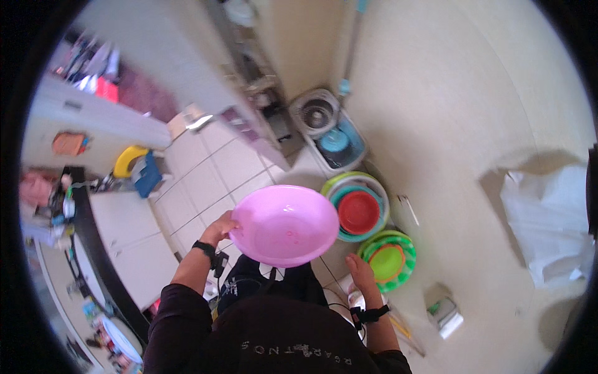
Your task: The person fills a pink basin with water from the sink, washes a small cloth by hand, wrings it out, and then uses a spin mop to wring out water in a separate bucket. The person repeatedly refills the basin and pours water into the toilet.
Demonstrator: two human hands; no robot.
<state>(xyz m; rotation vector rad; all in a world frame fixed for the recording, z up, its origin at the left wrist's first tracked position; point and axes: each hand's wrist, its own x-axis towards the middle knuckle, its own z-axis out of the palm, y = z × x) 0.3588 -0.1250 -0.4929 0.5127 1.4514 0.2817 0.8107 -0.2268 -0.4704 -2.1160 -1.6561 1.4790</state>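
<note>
A pink plastic basin (285, 229) is held out before my body, tilted so that I look into its hollow. My left hand (222, 228) grips the basin by its left rim, with the thumb over the edge. My right hand (359, 271) is off the basin, lower and to its right. It appears close beside a stack of green and orange plastic basins or baskets (387, 262). Its fingers are mostly hidden, so I cannot see whether it holds anything. Just right of the pink basin is a nested stack with a red plastic bowl (359, 212) innermost, inside a teal basin (343, 232).
A mop bucket (357, 135) with a spinner basket stands by the wall, a mop (345, 86) near it. White cabinets (126, 224) under a dark counter edge (93, 238) line the left. An open door (261, 133) juts over the tiled floor (210, 159).
</note>
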